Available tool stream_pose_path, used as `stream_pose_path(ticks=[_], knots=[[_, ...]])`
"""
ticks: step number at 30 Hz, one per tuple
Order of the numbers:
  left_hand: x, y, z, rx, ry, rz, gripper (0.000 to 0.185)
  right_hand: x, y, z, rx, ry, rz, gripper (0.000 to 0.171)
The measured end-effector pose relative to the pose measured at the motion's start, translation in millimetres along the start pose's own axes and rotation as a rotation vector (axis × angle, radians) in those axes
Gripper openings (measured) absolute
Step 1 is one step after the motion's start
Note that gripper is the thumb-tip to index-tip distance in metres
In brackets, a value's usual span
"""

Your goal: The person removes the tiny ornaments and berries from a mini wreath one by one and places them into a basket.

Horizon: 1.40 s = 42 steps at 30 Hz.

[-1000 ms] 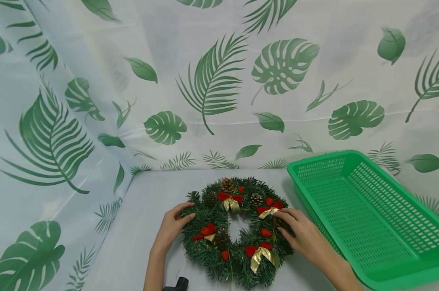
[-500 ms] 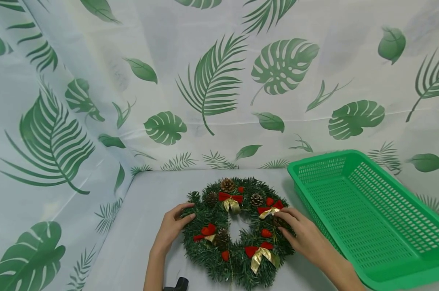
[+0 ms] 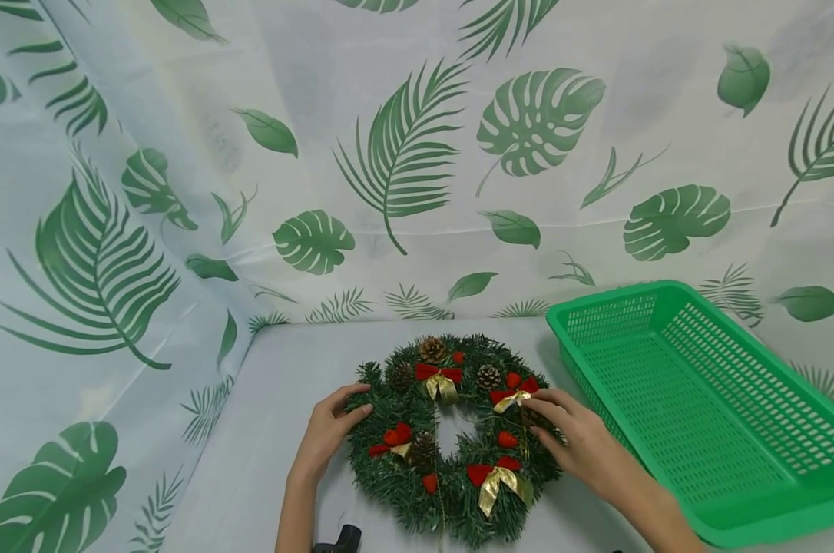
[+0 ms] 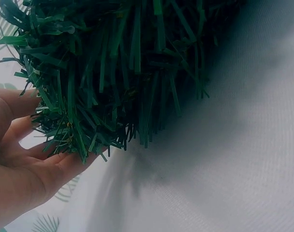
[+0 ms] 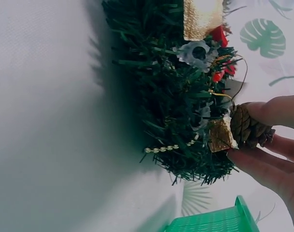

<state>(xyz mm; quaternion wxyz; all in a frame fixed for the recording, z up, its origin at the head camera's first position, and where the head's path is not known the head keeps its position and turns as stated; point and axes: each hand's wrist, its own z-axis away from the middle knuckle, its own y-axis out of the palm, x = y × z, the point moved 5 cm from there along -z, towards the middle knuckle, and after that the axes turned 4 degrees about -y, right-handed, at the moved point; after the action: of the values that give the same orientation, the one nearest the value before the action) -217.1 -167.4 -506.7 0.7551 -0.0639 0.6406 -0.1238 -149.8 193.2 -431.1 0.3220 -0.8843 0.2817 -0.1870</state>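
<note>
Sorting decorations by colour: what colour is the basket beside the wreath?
Bright green basket, clearest in the head view.

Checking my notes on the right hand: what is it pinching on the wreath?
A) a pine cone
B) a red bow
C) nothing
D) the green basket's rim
A: the right wrist view shows the right hand's fingers closed around a brown pine cone on the wreath.
</note>
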Motion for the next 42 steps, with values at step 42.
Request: stream_pose_path(ticks=[42], knots=[[-5.1,0.8,0.6,0.0,-0.001,-0.006,0.041,-13,-48,-26,0.024,-0.028,0.016,0.058]])
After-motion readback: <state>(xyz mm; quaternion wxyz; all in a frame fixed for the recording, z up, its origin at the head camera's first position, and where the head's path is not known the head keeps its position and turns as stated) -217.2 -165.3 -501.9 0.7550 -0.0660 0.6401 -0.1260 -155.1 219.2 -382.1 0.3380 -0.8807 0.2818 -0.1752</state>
